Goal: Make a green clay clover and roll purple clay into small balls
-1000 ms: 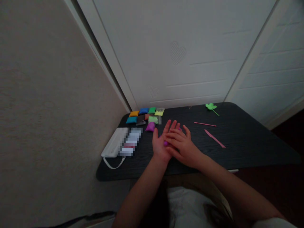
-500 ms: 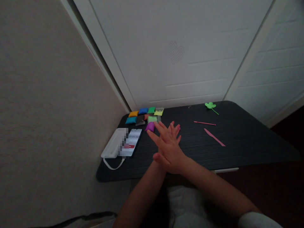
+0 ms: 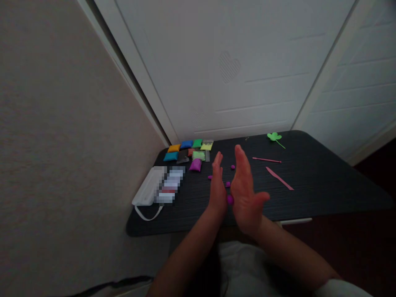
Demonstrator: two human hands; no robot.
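Note:
A small purple clay ball [image 3: 230, 199] sits between the heels of my two palms, which face each other above the table. My left hand [image 3: 218, 187] is upright and flat, fingers stretched out. Opposite it, my right hand [image 3: 243, 189] also has straight fingers, with the thumb sticking out to the right. The ball seems to touch the right palm; whether the left one touches it too I cannot tell. Behind and around the hands lie a purple clay dot [image 3: 233, 167], another small purple piece [image 3: 228, 184] and a third purple bit [image 3: 210, 177], partly covered by the left hand.
Several coloured clay packets, including a purple packet [image 3: 195, 165], lie at the back left of the dark table [image 3: 192, 214]. A phone [image 3: 171, 183] and white case [image 3: 148, 187] are nearby. To the right lie a pink knife tool [image 3: 279, 178], pink stick [image 3: 266, 159] and green clover shape [image 3: 274, 137].
My hands have gone from crossed, one over the other, to upright and slightly apart. The purple ball and the small pieces behind have come into view.

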